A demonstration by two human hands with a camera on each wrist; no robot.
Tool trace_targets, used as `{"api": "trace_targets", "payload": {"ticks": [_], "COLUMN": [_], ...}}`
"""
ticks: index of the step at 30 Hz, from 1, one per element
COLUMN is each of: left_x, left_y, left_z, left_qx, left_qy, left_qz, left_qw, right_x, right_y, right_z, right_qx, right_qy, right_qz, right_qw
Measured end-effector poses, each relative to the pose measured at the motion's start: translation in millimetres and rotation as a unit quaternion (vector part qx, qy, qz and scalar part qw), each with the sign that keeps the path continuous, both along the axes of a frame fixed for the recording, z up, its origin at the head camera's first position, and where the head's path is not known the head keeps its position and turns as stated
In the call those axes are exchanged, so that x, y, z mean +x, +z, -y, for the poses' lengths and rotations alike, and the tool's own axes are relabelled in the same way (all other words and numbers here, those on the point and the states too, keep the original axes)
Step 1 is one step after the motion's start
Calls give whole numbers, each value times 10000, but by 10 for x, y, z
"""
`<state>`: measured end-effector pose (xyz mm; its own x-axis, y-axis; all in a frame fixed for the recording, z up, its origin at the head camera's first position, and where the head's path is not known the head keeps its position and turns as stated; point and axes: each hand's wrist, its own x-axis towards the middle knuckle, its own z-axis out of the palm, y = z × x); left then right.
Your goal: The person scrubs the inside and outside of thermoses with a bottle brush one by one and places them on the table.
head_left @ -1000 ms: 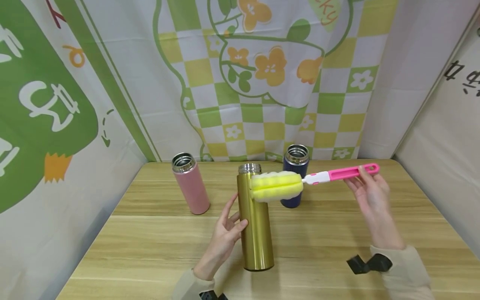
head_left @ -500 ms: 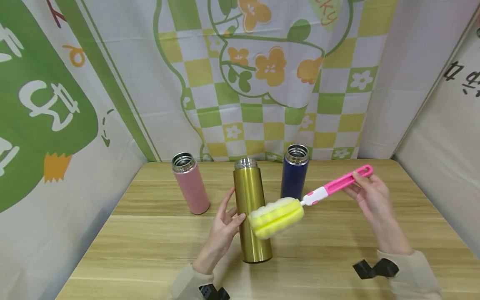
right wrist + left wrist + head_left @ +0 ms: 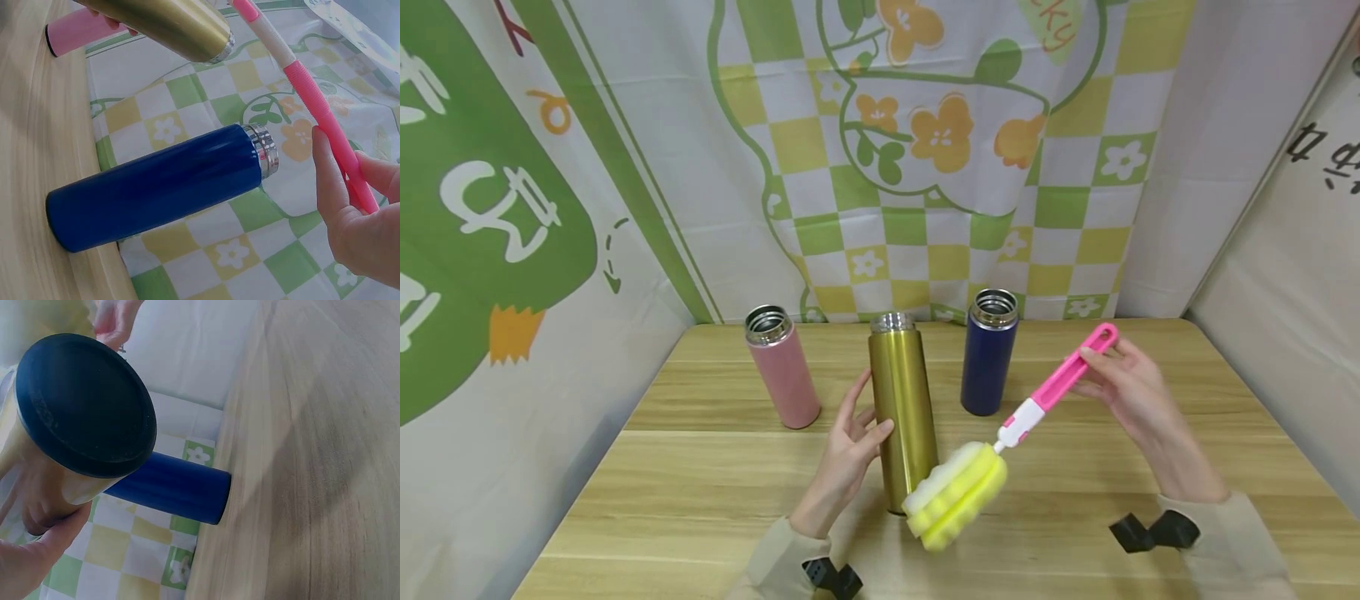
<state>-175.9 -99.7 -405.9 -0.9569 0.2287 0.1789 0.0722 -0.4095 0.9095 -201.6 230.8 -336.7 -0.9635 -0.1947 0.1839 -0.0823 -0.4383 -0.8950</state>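
My left hand (image 3: 847,462) grips a gold thermos bottle (image 3: 904,400) round its side, thumb on the front. The bottle is lidless, its steel neck up; the left wrist view shows its dark base (image 3: 86,405) raised off the table. Between thumb and fingers, my right hand (image 3: 1123,387) holds a bottle brush (image 3: 1060,383) by its pink handle. The brush slants down to the left, and its yellow and white sponge head (image 3: 957,496) overlaps the bottle's lower end in the head view. In the right wrist view the pink handle (image 3: 322,106) runs up from the fingers.
A pink thermos bottle (image 3: 784,371) stands open-topped on the wooden table (image 3: 700,500), left of the gold one. On the other side stands a dark blue thermos bottle (image 3: 988,358), also lidless. A patterned cloth (image 3: 940,242) hangs behind the table's back edge.
The brush has swung downward, its sponge head dropping from the gold bottle's upper part to its base. My right hand has shifted slightly left. The gold bottle has risen a little.
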Motion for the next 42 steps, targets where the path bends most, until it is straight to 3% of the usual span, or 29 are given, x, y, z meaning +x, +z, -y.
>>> {"api": "trace_targets", "payload": {"ticks": [3,13,24,31,42], "left_x": [-10,14,74,91,67], "left_y": [-16,-69,-111,-146,-167], "left_z": [-6,16,49,37,26], "left_qx": [-6,-118,38,223,94], "left_qy": [-100,-657,-1041,-1032,-853], "left_qz": [-49,-92,60,163,105], "left_qw": [9999,9977,9945,9943,9963], "right_x": [-40,-184,-255,-271,-300], "right_y": [80,388,699,739,748], "right_z": [18,15,-43,-54,-58], "right_qx": [16,-624,-1031,-1377,-1894], "right_qy": [3,-254,-996,-1179,-1431], "right_qz": [-114,-297,-214,-281,-538], "right_qw": [9999,9973,9894,9830,9699]}}
